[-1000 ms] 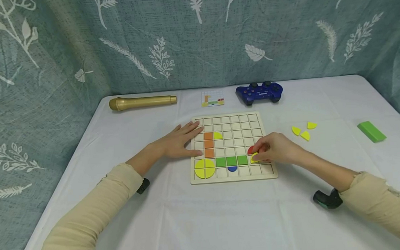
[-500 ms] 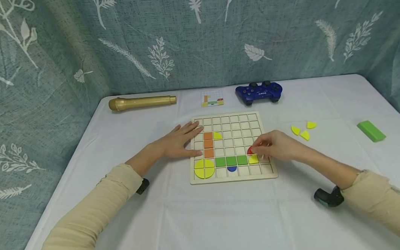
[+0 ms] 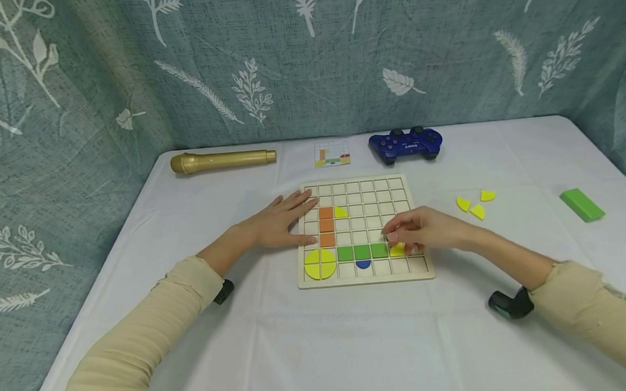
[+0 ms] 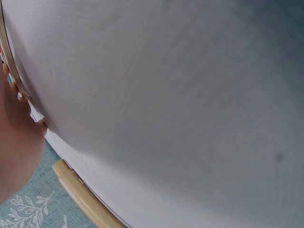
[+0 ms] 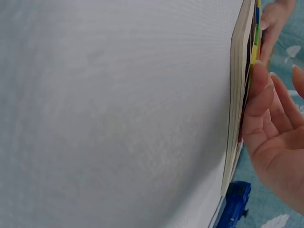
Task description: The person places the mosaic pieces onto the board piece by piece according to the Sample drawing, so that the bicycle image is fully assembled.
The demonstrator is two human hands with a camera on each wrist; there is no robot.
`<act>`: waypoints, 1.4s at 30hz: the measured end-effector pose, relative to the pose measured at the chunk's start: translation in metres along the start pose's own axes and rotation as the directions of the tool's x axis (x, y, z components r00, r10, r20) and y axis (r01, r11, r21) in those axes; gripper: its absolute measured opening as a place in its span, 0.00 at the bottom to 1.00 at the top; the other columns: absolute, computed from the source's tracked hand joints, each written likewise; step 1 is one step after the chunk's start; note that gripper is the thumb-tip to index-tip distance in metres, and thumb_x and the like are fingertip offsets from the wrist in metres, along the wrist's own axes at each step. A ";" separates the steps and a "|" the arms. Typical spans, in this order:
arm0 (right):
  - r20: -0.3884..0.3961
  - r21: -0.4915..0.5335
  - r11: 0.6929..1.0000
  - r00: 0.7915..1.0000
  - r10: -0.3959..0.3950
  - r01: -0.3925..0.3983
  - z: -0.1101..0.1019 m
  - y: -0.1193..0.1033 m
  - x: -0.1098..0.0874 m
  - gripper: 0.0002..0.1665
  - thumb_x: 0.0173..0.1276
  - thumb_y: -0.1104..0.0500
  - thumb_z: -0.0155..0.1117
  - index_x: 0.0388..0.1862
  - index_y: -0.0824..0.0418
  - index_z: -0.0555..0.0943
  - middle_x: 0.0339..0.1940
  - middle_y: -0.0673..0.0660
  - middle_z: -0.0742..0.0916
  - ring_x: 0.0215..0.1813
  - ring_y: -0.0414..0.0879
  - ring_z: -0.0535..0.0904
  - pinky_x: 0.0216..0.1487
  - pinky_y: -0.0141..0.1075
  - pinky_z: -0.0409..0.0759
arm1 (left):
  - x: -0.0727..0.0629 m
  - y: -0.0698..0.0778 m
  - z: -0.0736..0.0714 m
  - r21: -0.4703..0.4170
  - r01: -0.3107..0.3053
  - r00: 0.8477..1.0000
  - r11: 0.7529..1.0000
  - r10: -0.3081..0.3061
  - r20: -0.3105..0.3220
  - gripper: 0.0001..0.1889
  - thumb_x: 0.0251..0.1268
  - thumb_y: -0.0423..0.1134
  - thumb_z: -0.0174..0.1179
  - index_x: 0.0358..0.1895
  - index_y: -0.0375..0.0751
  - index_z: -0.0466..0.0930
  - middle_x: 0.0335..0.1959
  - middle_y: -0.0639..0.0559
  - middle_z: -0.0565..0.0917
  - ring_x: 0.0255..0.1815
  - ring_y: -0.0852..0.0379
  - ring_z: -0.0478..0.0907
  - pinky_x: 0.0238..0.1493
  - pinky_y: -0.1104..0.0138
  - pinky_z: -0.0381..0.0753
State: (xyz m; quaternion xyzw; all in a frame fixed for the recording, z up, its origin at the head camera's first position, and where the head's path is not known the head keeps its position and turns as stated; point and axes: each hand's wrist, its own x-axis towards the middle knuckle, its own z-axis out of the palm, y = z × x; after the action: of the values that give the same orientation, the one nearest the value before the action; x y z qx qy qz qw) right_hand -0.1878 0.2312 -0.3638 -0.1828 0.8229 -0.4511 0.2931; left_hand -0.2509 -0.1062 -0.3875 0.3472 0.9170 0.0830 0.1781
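Note:
A pale wooden grid board [image 3: 365,280] lies in front of me with flat coloured pieces in it. My left hand [image 3: 282,223] rests spread on its left edge, beside orange squares [image 3: 327,225] and a yellow circle of quarter pieces [image 3: 320,263]. Over the board's right side hovers my right hand [image 3: 431,229], its fingers loosely bent and the thumb apart from them in the right wrist view. Under it sits a yellow piece [image 3: 396,250] at the end of the green squares [image 3: 362,252]. A red edge [image 5: 240,133] shows beside the palm; the head view hides that piece. A blue half-round [image 3: 363,264] lies below the green row.
Loose yellow quarter pieces [image 3: 477,211] lie right of the board, and a green block [image 3: 581,205] farther right. Behind the board are a small pattern card [image 3: 332,154], a blue game controller [image 3: 406,146] and a gold microphone [image 3: 223,160]. A patterned curtain hangs behind.
My right hand has let go of the yellow piece, which stays in the board, and has shifted slightly left over the red piece. The left hand has not moved.

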 end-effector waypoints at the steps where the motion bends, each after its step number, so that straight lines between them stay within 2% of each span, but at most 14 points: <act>1: 0.003 -0.002 1.000 1.000 0.000 0.000 0.000 -0.001 0.000 0.19 0.72 0.55 0.58 0.56 0.66 0.78 0.41 0.55 0.87 0.32 0.46 0.78 0.27 0.32 0.73 | 0.000 0.000 0.000 -0.001 0.000 1.000 1.000 0.000 -0.001 0.47 0.63 0.69 0.49 0.78 0.53 0.39 0.77 0.54 0.36 0.76 0.54 0.29 0.72 0.52 0.33; 11: 0.029 0.013 1.000 0.999 -0.021 0.020 -0.001 0.002 -0.001 0.19 0.72 0.55 0.58 0.56 0.65 0.78 0.42 0.56 0.86 0.32 0.47 0.78 0.28 0.32 0.73 | 0.000 -0.001 0.000 -0.001 -0.009 1.000 1.000 0.009 -0.004 0.48 0.62 0.71 0.48 0.78 0.52 0.39 0.77 0.53 0.36 0.76 0.53 0.29 0.71 0.51 0.33; 16: 0.033 0.077 0.997 0.999 -0.023 0.021 -0.011 0.007 -0.003 0.23 0.74 0.50 0.56 0.60 0.64 0.75 0.46 0.57 0.85 0.39 0.51 0.80 0.36 0.36 0.78 | 0.000 -0.001 0.002 -0.002 -0.003 1.000 1.000 0.003 -0.002 0.48 0.62 0.70 0.49 0.78 0.53 0.39 0.77 0.54 0.36 0.76 0.54 0.29 0.72 0.51 0.33; 19: 0.005 0.119 0.993 1.000 0.022 -0.023 -0.022 0.010 -0.007 0.26 0.74 0.48 0.55 0.63 0.63 0.73 0.47 0.58 0.84 0.42 0.52 0.78 0.41 0.37 0.78 | 0.000 0.000 0.002 -0.001 0.000 1.000 1.000 0.000 -0.005 0.48 0.62 0.70 0.49 0.78 0.53 0.39 0.77 0.54 0.36 0.76 0.54 0.29 0.72 0.51 0.33; 22: -0.040 0.206 0.976 0.996 0.077 -0.067 -0.034 0.014 -0.013 0.30 0.74 0.49 0.54 0.66 0.66 0.68 0.47 0.60 0.81 0.43 0.50 0.77 0.44 0.37 0.77 | 0.000 0.000 0.002 -0.001 -0.002 1.000 1.000 0.002 -0.007 0.48 0.62 0.70 0.49 0.78 0.53 0.39 0.77 0.54 0.36 0.76 0.54 0.29 0.72 0.51 0.33; 26: -0.100 0.301 0.951 0.990 0.103 -0.069 -0.050 0.021 -0.023 0.31 0.76 0.52 0.52 0.68 0.71 0.63 0.50 0.60 0.80 0.45 0.47 0.77 0.47 0.35 0.78 | -0.001 0.000 0.001 0.001 -0.002 1.000 1.000 0.002 -0.004 0.48 0.62 0.70 0.48 0.78 0.53 0.39 0.77 0.54 0.36 0.76 0.54 0.29 0.72 0.52 0.33; 33: -0.164 0.389 0.919 0.977 0.137 -0.063 -0.075 0.038 -0.035 0.34 0.77 0.52 0.50 0.71 0.72 0.57 0.52 0.58 0.80 0.50 0.42 0.79 0.52 0.33 0.77 | 0.000 -0.001 0.001 -0.001 0.000 1.000 1.000 0.000 -0.002 0.47 0.62 0.70 0.48 0.78 0.54 0.39 0.77 0.55 0.36 0.76 0.55 0.29 0.72 0.52 0.32; 37: -0.194 0.410 0.909 0.967 0.166 -0.074 -0.088 0.050 -0.043 0.35 0.77 0.51 0.49 0.72 0.71 0.55 0.50 0.54 0.81 0.51 0.39 0.80 0.52 0.32 0.77 | 0.000 -0.001 0.001 0.004 0.004 1.000 1.000 -0.004 0.002 0.48 0.61 0.71 0.48 0.78 0.55 0.39 0.77 0.56 0.36 0.75 0.56 0.28 0.72 0.53 0.32; 42: -0.246 0.363 0.926 0.949 0.198 -0.099 -0.099 0.060 -0.053 0.36 0.77 0.52 0.50 0.73 0.72 0.53 0.47 0.49 0.81 0.49 0.35 0.79 0.51 0.28 0.76 | 0.000 -0.001 0.000 0.003 0.002 1.000 1.000 -0.002 -0.001 0.48 0.61 0.72 0.48 0.78 0.55 0.39 0.77 0.56 0.36 0.76 0.55 0.29 0.72 0.53 0.32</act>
State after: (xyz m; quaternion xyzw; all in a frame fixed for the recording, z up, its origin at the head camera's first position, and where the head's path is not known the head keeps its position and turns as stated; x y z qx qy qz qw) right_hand -0.2141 0.3555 -0.3563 0.0002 0.7750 -0.5863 0.2358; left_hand -0.2514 -0.1067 -0.3883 0.3465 0.9176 0.0817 0.1770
